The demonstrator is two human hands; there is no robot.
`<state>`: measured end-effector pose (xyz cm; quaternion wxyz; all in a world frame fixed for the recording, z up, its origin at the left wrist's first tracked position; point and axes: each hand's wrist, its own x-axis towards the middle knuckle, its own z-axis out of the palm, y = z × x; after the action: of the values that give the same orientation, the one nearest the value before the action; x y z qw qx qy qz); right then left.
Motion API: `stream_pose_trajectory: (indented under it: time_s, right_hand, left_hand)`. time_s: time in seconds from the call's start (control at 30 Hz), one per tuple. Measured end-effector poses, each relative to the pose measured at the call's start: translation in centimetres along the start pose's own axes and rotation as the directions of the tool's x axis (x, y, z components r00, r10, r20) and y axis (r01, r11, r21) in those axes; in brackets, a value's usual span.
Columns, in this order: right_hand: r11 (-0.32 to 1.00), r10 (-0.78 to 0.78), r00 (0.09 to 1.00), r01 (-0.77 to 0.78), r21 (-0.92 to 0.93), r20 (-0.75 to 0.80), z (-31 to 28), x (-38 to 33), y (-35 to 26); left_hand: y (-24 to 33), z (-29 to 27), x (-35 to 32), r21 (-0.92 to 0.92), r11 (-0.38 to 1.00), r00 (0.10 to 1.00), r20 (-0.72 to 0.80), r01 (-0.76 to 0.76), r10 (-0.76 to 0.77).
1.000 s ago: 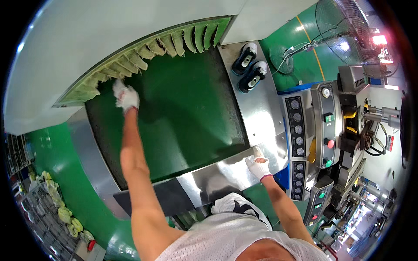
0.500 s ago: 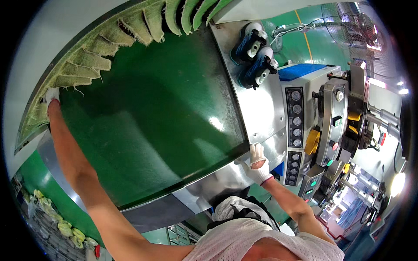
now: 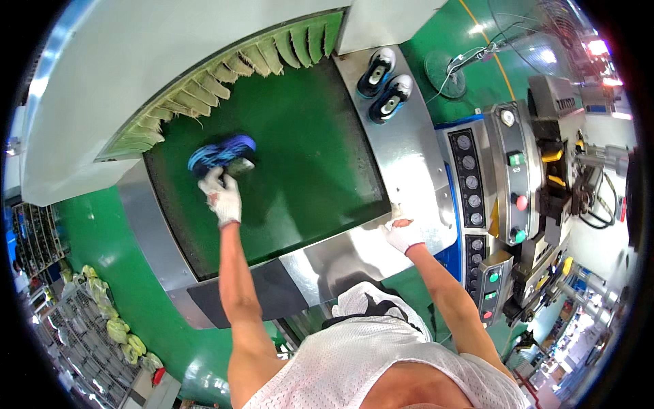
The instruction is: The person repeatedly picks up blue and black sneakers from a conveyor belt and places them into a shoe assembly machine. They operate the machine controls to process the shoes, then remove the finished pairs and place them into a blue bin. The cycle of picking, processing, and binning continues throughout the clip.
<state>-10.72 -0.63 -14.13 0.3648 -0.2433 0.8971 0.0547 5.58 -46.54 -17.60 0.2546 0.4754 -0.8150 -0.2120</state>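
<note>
My left hand (image 3: 221, 194), in a white glove, grips a blue shoe (image 3: 219, 154) over the green conveyor belt (image 3: 306, 163), just in front of the fringe of green and tan curtain strips (image 3: 204, 88). My right hand (image 3: 403, 233), also gloved, rests flat on the steel edge (image 3: 354, 255) at the belt's near right corner and holds nothing. Two dark shoes with white insoles (image 3: 383, 83) stand side by side on the steel ledge at the belt's far right.
A white machine hood (image 3: 136, 75) covers the belt's far end. A control panel with round dials and coloured buttons (image 3: 490, 184) runs along the right. A fan (image 3: 524, 34) stands on the green floor beyond. Racks with yellow-green items (image 3: 102, 320) sit lower left.
My left hand has drawn back from the curtain strips at the far left and now holds a blue shoe over the belt. My right hand has stayed on the steel edge.
</note>
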Motion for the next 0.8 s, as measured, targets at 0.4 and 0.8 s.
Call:
stream_pose_trajectory:
  time_s: [0.4, 0.8]
  right_hand:
    - [0.913, 0.104, 0.758, 0.184, 0.364, -0.643, -1.0, -13.1, 3.7]
    - [-0.454, 0.801, 0.597, 0.648, 0.612, -0.038, 1.7, -43.9, 23.1]
  left_hand:
    - [34.6, -4.8, -24.3, -0.668, 0.644, 0.227, 0.607, -0.374, 0.762]
    - [68.2, -8.8, -50.4, -0.892, -0.393, -0.295, -0.322, -0.222, 0.899]
